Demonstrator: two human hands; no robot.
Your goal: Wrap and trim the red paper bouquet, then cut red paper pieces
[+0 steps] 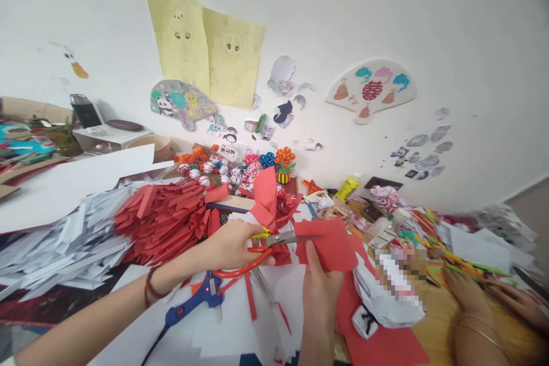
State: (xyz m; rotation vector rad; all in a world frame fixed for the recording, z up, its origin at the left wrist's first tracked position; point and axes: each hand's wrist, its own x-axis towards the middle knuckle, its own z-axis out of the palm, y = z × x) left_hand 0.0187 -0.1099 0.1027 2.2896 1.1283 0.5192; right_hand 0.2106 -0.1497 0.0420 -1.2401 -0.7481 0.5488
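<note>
My left hand (pixel 234 243) is closed on scissors (pixel 240 266) with orange and yellow handles. Their blades lie across a red paper piece (pixel 332 246), near its left part. That paper is held by my right hand (pixel 319 291), whose thumb is on the near side; the other fingers are mostly hidden. Left of my hands lies a pile of red paper strips (pixel 163 220), with white strips (pixel 81 246) farther left. A blue glue gun (pixel 193 300) rests below my left hand. Red paper (pixel 377 340) lies to the right of my right forearm.
Another person's hands (pixel 465 297) are at the right edge of the table, near green and yellow strips. Paper flowers (pixel 285 157) and a yellow bottle (pixel 348 187) stand towards the wall. A white bag (pixel 386 297) sits right of my right hand.
</note>
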